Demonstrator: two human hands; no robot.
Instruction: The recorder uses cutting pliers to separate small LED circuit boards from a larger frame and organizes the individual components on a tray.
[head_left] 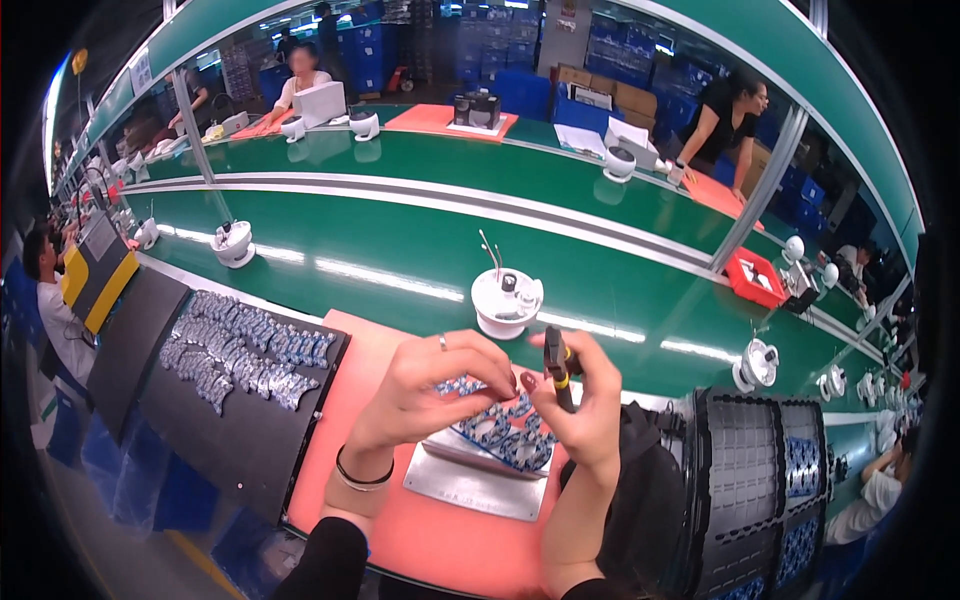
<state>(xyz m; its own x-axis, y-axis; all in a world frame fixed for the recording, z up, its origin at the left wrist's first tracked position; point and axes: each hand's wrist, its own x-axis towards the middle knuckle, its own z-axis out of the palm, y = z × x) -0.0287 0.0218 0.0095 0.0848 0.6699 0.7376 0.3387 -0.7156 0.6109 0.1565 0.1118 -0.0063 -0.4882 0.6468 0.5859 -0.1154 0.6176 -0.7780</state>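
From here I see the left hand [425,388] arched over a blue circuit panel [520,450], its fingers drawn together, though I cannot tell whether they pinch anything. The right hand [590,412] grips black-and-yellow pliers [555,355] in curled fingers, probably leaving its thumb tip free. The panel rests on a metal fixture [470,487] over the pink mat [430,545], likely for steadiness.

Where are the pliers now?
Head view, slightly right of centre: the pliers are held in the right hand, just up and right of the blue boards at the silver metal fixture.
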